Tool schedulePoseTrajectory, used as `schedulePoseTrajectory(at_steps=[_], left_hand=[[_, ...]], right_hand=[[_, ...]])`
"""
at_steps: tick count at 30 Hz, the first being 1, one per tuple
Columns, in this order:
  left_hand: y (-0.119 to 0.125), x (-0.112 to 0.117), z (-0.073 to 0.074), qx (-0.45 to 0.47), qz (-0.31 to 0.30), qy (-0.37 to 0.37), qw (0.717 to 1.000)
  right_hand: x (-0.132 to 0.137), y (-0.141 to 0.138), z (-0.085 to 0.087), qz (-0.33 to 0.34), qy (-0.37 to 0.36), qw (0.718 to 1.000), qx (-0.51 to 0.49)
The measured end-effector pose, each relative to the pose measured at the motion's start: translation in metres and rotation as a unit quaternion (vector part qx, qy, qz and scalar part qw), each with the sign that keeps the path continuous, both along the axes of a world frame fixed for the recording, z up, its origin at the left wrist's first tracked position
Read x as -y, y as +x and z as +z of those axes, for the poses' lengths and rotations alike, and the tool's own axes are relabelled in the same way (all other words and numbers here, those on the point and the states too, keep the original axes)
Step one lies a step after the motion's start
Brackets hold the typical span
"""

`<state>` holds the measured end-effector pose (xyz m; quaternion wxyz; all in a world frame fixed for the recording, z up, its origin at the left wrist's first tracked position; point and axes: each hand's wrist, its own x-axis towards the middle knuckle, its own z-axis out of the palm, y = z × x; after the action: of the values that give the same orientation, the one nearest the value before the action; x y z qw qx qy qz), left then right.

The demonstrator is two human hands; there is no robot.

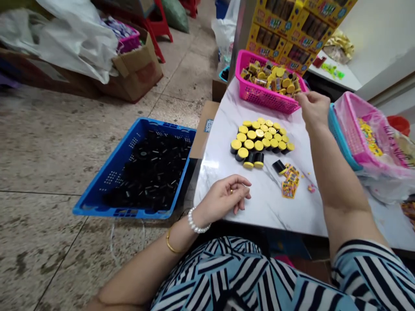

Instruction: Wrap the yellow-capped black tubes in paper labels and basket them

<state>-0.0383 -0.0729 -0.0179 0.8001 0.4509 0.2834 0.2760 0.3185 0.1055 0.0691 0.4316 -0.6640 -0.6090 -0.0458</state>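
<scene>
My left hand [227,195] rests on the near edge of the white marble table [266,203], fingers loosely curled and holding nothing I can see. My right hand [313,108] reaches far forward to the rim of the pink basket [259,93] filled with yellow-capped, labelled tubes; its fingers are bent in a pinch, and what they hold is hidden. Between my hands stands a cluster of several black tubes with yellow caps [261,138]. One open black tube [279,166] lies beside a small pile of printed stickers [290,181].
A blue crate [97,194] of black tubes sits on the floor at left. At right, a pink basket lined with plastic [359,134] sits in a blue one. Yellow display boxes [298,30] stand behind. Cardboard boxes and plastic bags [81,43] lie far left.
</scene>
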Motion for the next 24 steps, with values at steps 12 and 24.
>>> schedulePoseTrajectory(at_steps=[12, 24], left_hand=[[0.003, 0.007, 0.001, -0.045, 0.022, 0.091, 0.995], [0.022, 0.024, 0.004, -0.108, 0.093, 0.141, 0.980]], right_hand=[[0.271, -0.044, -0.069, -0.048, -0.082, 0.993, 0.077], [0.286, -0.052, -0.097, -0.025, -0.044, 0.997, 0.063]])
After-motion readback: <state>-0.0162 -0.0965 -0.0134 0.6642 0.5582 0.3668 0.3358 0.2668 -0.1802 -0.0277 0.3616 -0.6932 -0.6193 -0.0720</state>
